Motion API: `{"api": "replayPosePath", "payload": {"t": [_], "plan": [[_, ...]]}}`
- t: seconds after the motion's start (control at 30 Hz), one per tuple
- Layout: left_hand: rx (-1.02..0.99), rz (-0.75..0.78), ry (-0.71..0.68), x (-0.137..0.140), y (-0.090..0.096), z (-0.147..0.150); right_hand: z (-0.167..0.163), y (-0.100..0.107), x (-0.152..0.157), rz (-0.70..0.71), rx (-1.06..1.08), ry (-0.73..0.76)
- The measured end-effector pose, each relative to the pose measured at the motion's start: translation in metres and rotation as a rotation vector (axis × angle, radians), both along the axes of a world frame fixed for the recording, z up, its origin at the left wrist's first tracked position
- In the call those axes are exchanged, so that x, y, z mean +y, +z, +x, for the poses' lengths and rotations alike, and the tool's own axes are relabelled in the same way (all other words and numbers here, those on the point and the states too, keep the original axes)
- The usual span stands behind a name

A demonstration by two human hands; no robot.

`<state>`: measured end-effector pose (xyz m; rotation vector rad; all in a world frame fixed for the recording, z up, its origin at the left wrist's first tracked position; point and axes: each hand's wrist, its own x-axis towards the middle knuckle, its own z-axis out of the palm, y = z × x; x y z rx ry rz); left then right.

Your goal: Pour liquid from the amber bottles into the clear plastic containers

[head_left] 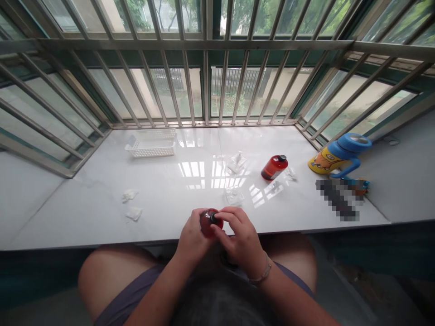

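Note:
Near the front edge of the sill, my left hand (193,240) is wrapped around a translucent red bottle (205,225), keeping it roughly upright. The thumb and fingers of my right hand (244,239) close on the bottle's small black cap (213,219). Whether the cap is loose or tight I cannot tell, and the bottle's lower part is hidden by my hands. A second red bottle (274,167), black-capped and with a label, stands farther off to the right. Crumpled clear plastic packets (237,163) lie beyond my hands.
A white perforated basket (152,145) sits at the back left. Two crumpled white pieces (133,213) lie at left. On the right stand a blue-and-yellow flask (335,156) with a handle and a blurred-out dark object (336,199). Metal window bars (204,86) rise behind the glossy white sill (102,181).

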<state>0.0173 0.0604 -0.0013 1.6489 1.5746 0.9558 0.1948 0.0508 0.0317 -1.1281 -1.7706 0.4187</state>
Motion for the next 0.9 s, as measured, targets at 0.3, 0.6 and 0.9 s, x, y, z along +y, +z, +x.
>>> {"api": "replayPosePath", "payload": {"t": [0.3,0.6,0.9], "plan": [[0.128,0.119,-0.064,-0.001,-0.004,0.006,-0.001,-0.007,-0.005,0.043,-0.048,-0.055],[0.238,0.212,-0.100,-0.004,-0.007,0.013,0.007,0.003,0.000,-0.007,-0.095,-0.054],[0.283,0.178,-0.169,0.003,0.001,0.015,0.032,0.000,0.019,0.009,-0.117,0.150]]}}
